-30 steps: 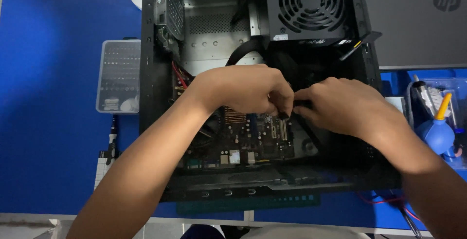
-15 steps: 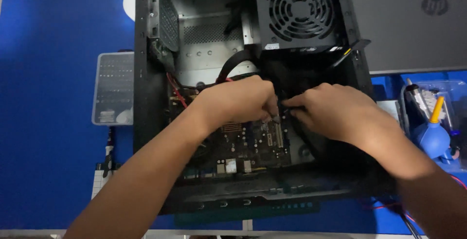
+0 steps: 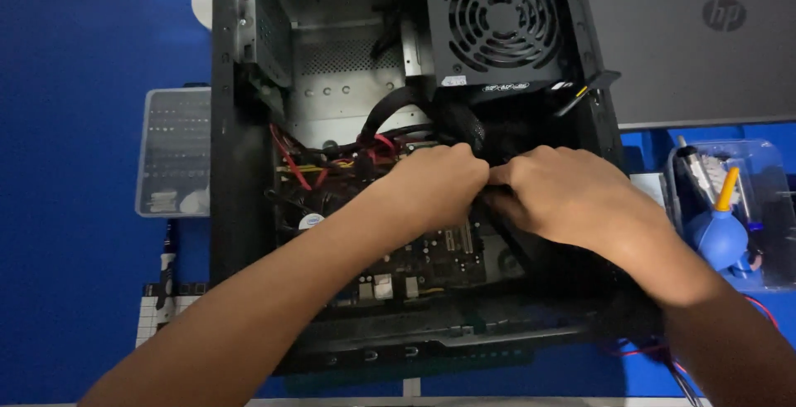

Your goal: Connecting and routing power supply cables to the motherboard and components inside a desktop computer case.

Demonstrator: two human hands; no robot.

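Observation:
An open black computer case [image 3: 228, 208] lies on its side on a blue mat. Inside I see a motherboard [image 3: 431, 262], red and black cables [image 3: 332, 158] and a black power supply with a round fan grille [image 3: 497, 17]. My left hand [image 3: 435, 183] and my right hand [image 3: 564, 196] meet in the middle of the case, just below the power supply. Both have fingers curled around a black sleeved cable bundle [image 3: 468, 125]; what lies under the fingers is hidden.
A clear plastic screwdriver-bit box [image 3: 174, 150] sits left of the case. At the right stand a closed grey laptop [image 3: 696, 42] and a clear tray [image 3: 763, 208] holding a blue air blower [image 3: 720, 237] and tools. Red wires trail at bottom right.
Both hands have stayed together on the cable, shifting slightly up toward the power supply. My view has drifted, so the case sits a little lower and more to the left.

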